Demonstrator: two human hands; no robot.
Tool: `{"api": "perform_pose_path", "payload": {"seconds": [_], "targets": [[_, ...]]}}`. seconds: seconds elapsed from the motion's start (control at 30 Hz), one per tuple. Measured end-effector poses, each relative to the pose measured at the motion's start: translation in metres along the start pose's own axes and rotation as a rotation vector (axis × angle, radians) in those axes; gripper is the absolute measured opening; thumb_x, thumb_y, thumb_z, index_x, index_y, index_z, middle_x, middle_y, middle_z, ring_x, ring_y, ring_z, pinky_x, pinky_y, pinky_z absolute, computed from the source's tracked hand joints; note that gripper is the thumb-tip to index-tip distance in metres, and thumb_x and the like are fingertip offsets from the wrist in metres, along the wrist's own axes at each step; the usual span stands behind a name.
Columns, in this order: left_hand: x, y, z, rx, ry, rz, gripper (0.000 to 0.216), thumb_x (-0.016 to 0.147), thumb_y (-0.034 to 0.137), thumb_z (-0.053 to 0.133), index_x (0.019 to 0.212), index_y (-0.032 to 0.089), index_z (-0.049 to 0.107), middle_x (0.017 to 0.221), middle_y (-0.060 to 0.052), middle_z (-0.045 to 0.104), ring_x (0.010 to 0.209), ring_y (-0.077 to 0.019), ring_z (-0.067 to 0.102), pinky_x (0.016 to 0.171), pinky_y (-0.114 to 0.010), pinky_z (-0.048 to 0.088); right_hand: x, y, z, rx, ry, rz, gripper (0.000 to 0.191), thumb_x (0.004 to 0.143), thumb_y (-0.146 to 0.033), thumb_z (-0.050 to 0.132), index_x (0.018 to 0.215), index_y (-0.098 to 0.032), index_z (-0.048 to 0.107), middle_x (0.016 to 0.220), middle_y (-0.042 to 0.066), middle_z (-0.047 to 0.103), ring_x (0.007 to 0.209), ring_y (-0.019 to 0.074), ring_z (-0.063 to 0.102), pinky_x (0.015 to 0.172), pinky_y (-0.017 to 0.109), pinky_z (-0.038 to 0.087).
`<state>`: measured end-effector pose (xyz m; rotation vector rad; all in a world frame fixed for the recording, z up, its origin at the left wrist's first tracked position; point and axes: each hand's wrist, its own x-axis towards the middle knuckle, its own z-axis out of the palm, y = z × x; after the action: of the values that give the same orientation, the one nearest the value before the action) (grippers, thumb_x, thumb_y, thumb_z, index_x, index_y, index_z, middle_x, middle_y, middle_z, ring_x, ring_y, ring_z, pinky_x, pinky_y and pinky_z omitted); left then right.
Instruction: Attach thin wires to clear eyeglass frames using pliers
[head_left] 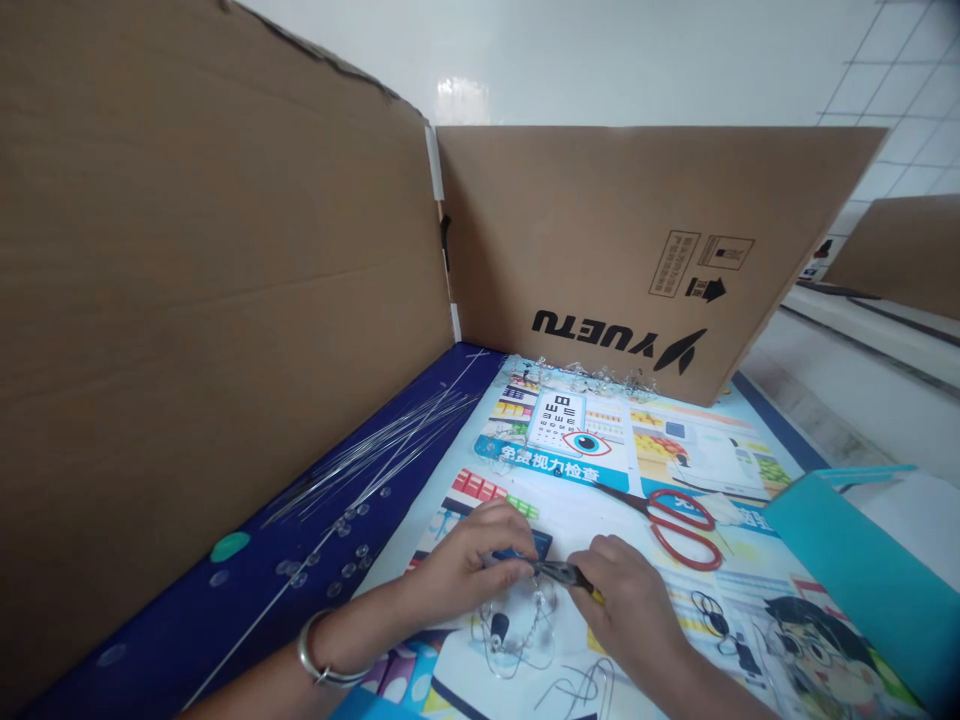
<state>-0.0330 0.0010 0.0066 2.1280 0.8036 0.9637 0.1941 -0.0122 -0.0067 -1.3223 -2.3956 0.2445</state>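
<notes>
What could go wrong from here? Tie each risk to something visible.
The pliers in the right hand have their tips close to the fingers of the left hand, so a slip might pinch skin.
Loose clear beads on the dark blue surface could roll off if knocked.
The red-handled scissors lie just beyond the right hand; a forward reach might catch them.

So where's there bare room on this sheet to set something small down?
The printed sheet looks bare beyond the scissors, short of the clear pieces along the back panel, and between your left hand and the eye-chart picture. It's crowded around the pliers and beaded loop, and on the blue strip, where wires and clear beads lie.
</notes>
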Motion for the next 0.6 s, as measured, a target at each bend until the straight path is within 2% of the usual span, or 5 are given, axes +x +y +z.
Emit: {"api": "perform_pose_path", "payload": {"seconds": [0.23,0.37,0.6], "targets": [[0.0032,0.0069,0.0036,0.026,0.031,-0.014,0.005,0.079,0.011,0.060,0.079,0.016,0.062,0.087,-0.005,0.060,0.086,-0.0168,0.055,0.087,-0.034,0.039,-0.0013,-0.0005,0.0013,-0.019,0.031,-0.024,0.008,0.081,-0.020,0.053,0.074,-0.020,0.057,0.072,0.002,0.049,0.071,0.0168,0.044,0.062,0.026,0.031],[0.0050,0.0086,0.0051,-0.022,0.037,-0.074,0.007,0.077,0.008,0.060,0.075,0.015,0.061,0.088,-0.005,0.060,0.086,-0.0163,0.056,0.084,-0.031,0.040,-0.0009,-0.0002,0.0021,-0.006,0.042,-0.023,0.007,0.081,-0.020,0.053,0.075,-0.020,0.057,0.073,0.002,0.049,0.071,0.0169,0.044,0.062,0.026,0.031],[0.0023,0.0061,0.0020,-0.104,0.074,-0.162,0.009,0.080,0.014,0.057,0.071,0.014,0.060,0.086,-0.005,0.060,0.084,-0.0163,0.057,0.078,-0.028,0.043,-0.0005,0.0022,0.0004,0.035,0.039,-0.017,0.006,0.081,-0.020,0.053,0.082,-0.021,0.059,0.076,0.003,0.050,0.074,0.0186,0.045,0.065,0.029,0.033]]}}
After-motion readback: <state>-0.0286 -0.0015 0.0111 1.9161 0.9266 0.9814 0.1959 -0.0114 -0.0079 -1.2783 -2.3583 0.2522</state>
